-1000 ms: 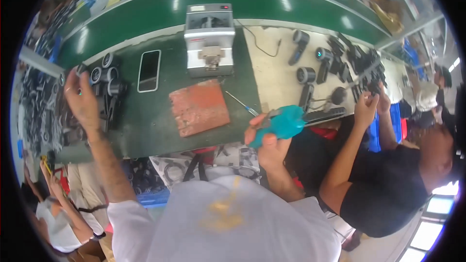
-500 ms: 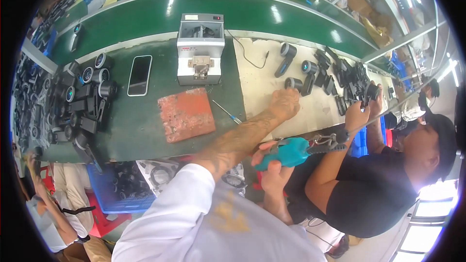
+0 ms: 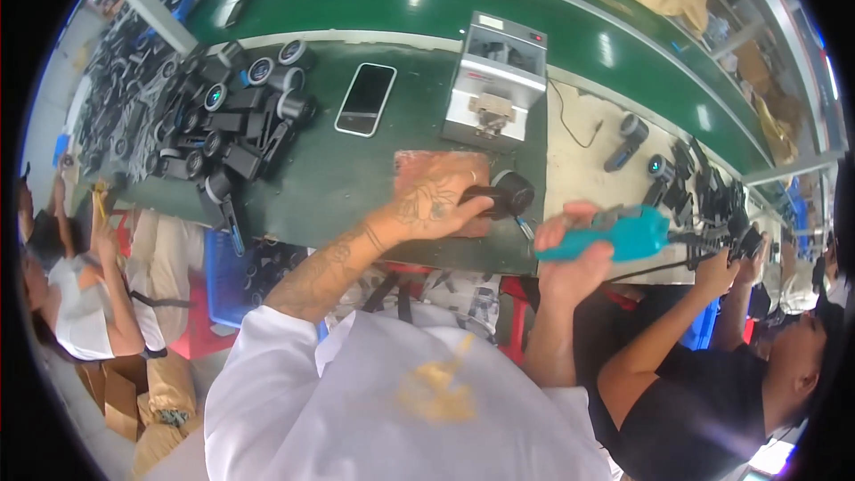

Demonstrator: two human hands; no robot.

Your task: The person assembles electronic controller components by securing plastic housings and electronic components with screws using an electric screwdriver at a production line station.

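Over the reddish, worn block (image 3: 427, 163) on the bench, my left hand (image 3: 443, 202) is closed on a black device with a round head (image 3: 514, 191). Its fingers partly hide the device's body. My right hand (image 3: 574, 260) is wrapped round a teal electric screwdriver (image 3: 637, 232), held at the bench's near edge with its front end pointing right. A thin hand tool (image 3: 525, 228) lies between the block and my right hand. Behind the block stands a grey box-shaped machine (image 3: 495, 93), perhaps a screw feeder.
A heap of black devices (image 3: 240, 125) fills the bench's left side, beside a phone (image 3: 366, 100). More devices (image 3: 695, 174) lie on the pale sheet (image 3: 570, 147) at right. Close by on the right, a co-worker (image 3: 704, 374) handles parts. A blue crate (image 3: 230, 276) sits below the bench.
My left hand has come back left from the pale sheet to the red block, now with a black device in it. My right hand keeps the electric screwdriver. The whole view has shifted.
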